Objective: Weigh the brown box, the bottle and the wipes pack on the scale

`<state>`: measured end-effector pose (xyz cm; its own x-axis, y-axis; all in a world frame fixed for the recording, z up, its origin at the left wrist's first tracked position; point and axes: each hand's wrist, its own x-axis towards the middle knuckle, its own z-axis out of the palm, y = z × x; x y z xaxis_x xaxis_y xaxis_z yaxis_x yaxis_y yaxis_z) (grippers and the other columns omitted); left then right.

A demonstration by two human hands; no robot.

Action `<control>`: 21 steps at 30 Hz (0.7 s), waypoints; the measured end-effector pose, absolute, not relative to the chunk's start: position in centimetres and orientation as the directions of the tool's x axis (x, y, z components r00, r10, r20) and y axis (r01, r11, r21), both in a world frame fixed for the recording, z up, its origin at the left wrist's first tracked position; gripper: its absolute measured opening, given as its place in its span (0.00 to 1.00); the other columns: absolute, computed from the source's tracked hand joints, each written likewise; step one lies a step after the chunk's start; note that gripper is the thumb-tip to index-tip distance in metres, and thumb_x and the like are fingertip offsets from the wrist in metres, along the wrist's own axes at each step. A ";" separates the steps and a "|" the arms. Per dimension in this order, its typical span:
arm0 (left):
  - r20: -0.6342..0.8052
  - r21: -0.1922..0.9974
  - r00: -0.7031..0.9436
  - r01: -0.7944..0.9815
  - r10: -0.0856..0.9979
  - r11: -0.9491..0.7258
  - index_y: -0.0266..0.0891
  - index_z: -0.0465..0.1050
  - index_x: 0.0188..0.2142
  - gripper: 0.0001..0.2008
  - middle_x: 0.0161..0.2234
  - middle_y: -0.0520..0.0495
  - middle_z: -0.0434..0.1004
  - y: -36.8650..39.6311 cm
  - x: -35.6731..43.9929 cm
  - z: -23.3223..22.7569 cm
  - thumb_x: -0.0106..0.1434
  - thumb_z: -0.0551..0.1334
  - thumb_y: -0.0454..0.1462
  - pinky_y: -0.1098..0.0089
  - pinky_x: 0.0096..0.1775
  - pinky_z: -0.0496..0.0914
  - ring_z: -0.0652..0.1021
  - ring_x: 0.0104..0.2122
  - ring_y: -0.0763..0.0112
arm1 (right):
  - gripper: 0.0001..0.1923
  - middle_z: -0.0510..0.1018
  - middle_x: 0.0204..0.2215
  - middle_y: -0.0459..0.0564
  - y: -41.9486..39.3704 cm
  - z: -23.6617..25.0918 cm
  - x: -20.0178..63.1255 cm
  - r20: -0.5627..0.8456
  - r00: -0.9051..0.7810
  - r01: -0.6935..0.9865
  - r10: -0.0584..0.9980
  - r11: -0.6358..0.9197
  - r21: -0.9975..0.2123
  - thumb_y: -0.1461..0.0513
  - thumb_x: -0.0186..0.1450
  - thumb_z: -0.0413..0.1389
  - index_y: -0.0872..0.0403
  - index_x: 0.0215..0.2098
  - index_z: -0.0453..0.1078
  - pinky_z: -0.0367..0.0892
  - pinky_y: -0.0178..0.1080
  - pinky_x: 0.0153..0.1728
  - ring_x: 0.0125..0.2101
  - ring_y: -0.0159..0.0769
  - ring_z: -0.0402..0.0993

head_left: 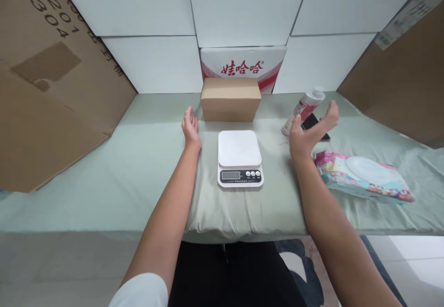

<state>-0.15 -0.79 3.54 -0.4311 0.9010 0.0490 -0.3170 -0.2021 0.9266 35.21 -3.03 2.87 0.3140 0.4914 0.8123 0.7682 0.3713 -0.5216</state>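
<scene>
Small brown cardboard box [231, 99] sits untouched at the table's back edge behind the empty white scale [239, 158]; left hand [190, 129] and right hand [310, 133], both spread and empty, flank it — likely reaching stage, calling for a two-sided grasp.

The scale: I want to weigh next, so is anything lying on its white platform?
No, the scale has a bare white platform, with the cardboard box behind it and both hands beside it.
</scene>
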 end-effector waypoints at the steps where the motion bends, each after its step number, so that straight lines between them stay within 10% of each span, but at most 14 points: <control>1: 0.057 0.930 -0.411 -0.310 0.910 -0.198 0.39 0.62 0.74 0.34 0.78 0.43 0.54 -0.7 -0.1 3.4 0.78 0.46 0.53 0.67 0.74 0.57 0.58 0.77 0.67 | 0.44 0.53 0.75 0.65 -3.4 3.3 34.5 0.845 0.260 0.780 0.468 0.413 -0.469 0.47 0.70 0.57 0.48 0.77 0.45 0.50 0.74 0.73 0.76 0.63 0.50; 5: 0.086 0.946 -0.325 -0.270 0.942 -0.180 0.39 0.63 0.74 0.35 0.77 0.40 0.56 -0.3 0.1 2.8 0.77 0.49 0.54 0.64 0.75 0.56 0.60 0.77 0.63 | 0.46 0.59 0.75 0.58 -2.7 3.1 30.4 0.683 0.081 0.524 0.726 0.552 -0.649 0.37 0.69 0.55 0.42 0.77 0.48 0.61 0.69 0.70 0.74 0.59 0.58; 9: 0.122 0.949 -0.291 -0.245 0.949 -0.197 0.38 0.65 0.73 0.34 0.76 0.39 0.60 0.0 0.4 2.5 0.76 0.51 0.54 0.63 0.74 0.59 0.63 0.75 0.63 | 0.61 0.51 0.79 0.56 -0.2 1.1 27.9 0.330 -0.062 0.160 0.942 0.336 -0.928 0.28 0.60 0.58 0.42 0.79 0.43 0.50 0.66 0.76 0.79 0.56 0.46; 21: 0.219 0.967 -0.308 -0.061 0.926 -0.249 0.40 0.76 0.64 0.36 0.61 0.36 0.81 0.8 0.1 0.9 0.69 0.58 0.63 0.53 0.68 0.70 0.77 0.66 0.51 | 0.61 0.56 0.78 0.50 1.0 0.7 28.7 0.133 0.091 0.042 0.987 0.129 -0.991 0.36 0.59 0.56 0.43 0.82 0.34 0.52 0.58 0.77 0.77 0.47 0.52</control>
<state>0.07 0.84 0.88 -0.3077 0.9260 0.2188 -0.0607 -0.2486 0.9667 28.75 1.01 0.67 0.0907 0.9870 0.1327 0.0417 0.1293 -0.9907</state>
